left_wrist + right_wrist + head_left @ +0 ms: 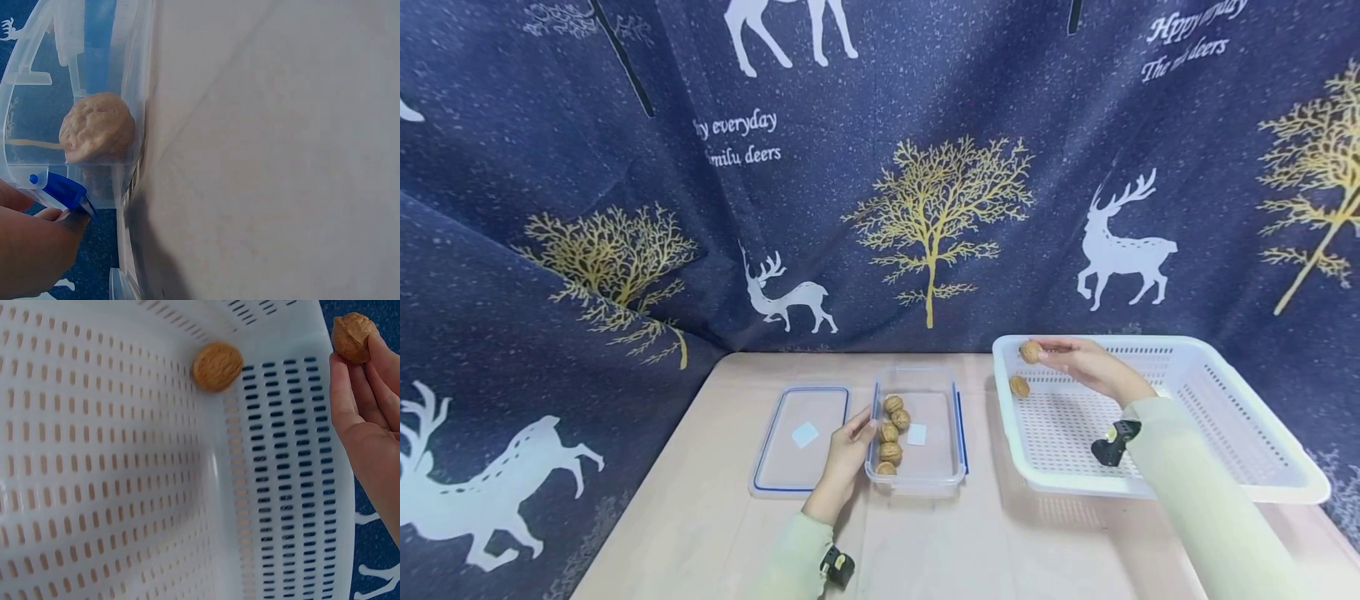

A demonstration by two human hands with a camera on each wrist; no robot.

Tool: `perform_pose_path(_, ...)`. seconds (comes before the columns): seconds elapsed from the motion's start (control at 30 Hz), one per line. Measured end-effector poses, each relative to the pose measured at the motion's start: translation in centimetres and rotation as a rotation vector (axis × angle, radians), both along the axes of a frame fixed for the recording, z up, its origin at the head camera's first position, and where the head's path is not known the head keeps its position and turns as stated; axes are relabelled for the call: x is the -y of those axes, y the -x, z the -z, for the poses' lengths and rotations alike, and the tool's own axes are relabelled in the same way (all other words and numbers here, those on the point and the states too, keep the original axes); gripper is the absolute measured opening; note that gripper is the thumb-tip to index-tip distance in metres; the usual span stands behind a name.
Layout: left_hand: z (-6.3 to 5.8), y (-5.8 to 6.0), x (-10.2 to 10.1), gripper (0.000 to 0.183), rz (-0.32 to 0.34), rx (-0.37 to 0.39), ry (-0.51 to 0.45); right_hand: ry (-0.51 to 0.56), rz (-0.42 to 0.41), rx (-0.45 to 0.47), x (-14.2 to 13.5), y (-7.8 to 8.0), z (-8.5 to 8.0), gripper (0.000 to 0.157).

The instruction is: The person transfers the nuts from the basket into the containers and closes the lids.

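My right hand [1086, 367] pinches a walnut [1030, 352] between thumb and fingertips, above the far left part of a white plastic basket [1165, 492]. Another walnut [217, 367] lies in the basket's corner, below the held one. My left hand [847, 450] grips the left side of a clear plastic container [925, 482], by the blue latch [64, 190] seen in the left wrist view. Several walnuts [890, 452] line the left side inside the container. Part of the left hand is cut off in the left wrist view.
A clear lid with a blue seal [801, 483] lies flat to the left of the container. The pale tabletop [700, 508] runs under everything. Behind it hangs a dark blue cloth [850, 250] printed with deer and trees.
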State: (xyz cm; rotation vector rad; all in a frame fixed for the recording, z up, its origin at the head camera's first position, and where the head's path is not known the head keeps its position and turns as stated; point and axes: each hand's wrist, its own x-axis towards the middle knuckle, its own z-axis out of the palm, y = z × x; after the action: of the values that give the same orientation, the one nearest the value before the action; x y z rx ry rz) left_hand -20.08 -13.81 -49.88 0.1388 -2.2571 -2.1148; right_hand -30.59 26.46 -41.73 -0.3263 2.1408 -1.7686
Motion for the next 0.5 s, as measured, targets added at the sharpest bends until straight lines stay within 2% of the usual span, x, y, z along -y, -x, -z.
perform_pose_path(0.2, 0.0, 0.0, 0.0, 0.042, 0.007, -0.009, -0.005, 0.002, 0.043, -0.006, 1.1, -0.1, -0.7, 0.065)
perform_pose_path(0.5, -0.4, -0.3, -0.1, 0.043, 0.012, -0.01, -0.012, 0.017, 0.052, -0.012, 3.7, -0.2, -2.1, 0.063)
